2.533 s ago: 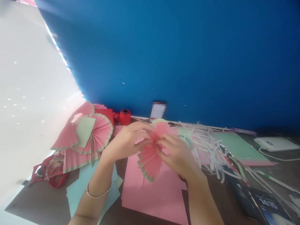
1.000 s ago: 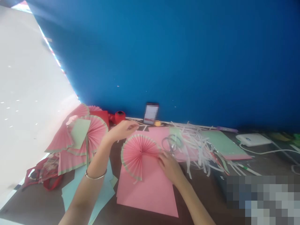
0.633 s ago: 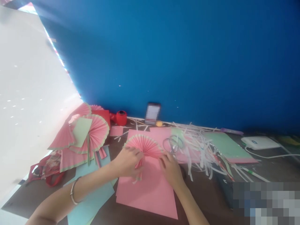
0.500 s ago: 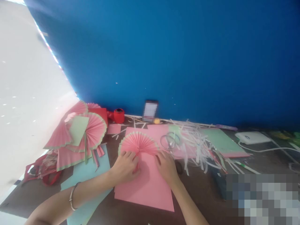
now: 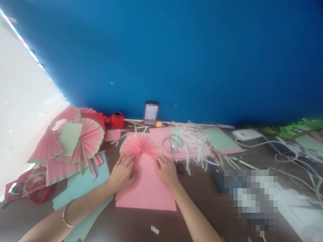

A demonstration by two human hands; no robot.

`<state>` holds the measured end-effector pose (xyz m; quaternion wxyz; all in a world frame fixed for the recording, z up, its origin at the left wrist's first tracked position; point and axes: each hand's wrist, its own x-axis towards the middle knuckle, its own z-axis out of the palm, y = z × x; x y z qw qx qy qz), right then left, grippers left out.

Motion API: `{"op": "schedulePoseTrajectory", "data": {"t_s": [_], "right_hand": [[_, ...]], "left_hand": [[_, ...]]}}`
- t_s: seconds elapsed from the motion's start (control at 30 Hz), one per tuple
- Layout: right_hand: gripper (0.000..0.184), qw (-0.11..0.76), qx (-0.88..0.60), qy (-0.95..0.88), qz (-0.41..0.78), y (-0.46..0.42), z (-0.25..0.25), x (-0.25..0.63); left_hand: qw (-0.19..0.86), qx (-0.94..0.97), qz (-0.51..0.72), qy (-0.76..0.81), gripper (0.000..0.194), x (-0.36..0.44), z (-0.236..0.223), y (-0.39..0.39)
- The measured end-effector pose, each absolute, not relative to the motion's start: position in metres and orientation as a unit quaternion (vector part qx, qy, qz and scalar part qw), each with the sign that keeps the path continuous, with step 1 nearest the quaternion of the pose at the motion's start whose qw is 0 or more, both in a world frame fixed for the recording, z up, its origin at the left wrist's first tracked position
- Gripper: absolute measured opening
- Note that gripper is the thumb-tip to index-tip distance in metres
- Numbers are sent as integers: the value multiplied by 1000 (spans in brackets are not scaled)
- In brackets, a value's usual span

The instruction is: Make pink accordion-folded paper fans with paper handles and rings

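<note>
A pleated pink paper fan [image 5: 140,143] with a pale green rim is spread in a half circle, over the top part of pink paper sheets [image 5: 147,191]. My left hand [image 5: 122,172] has its curved fingers on the fan's lower left end, the thumb over the sheets. At the lower right end, the bent fingers of my right hand [image 5: 166,171] hold the other edge. Both fingertips are partly hidden, so how firmly they grip does not show. A silver bangle [image 5: 67,214] circles my left forearm.
Pink-and-green folded fans [image 5: 92,139] are piled at left over light blue paper [image 5: 85,185]. A red tape dispenser [image 5: 117,120] and a phone-like device [image 5: 151,113] stand by the blue wall. Scissors [image 5: 180,167], white paper strips [image 5: 199,144] and a white charger [image 5: 246,134] lie at right.
The whole view has shifted, so things appear farther left and slightly higher. Both hands stay at the fan's two ends. More of the right side and a small white scrap in front now show.
</note>
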<state>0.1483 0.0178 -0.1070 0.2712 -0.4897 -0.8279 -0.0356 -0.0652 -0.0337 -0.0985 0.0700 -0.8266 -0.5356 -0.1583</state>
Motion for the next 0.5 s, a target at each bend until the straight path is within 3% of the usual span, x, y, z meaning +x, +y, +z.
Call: {"op": "schedulePoseTrajectory", "data": {"t_s": [0.33, 0.5], "right_hand": [[20, 273, -483, -831, -50, 12, -106, 149], [22, 280, -479, -831, -29, 3, -100, 143]], "left_hand": [[119, -813, -188, -538, 17, -75, -94, -28], [43, -819, -188, -540, 19, -76, -96, -29]]}}
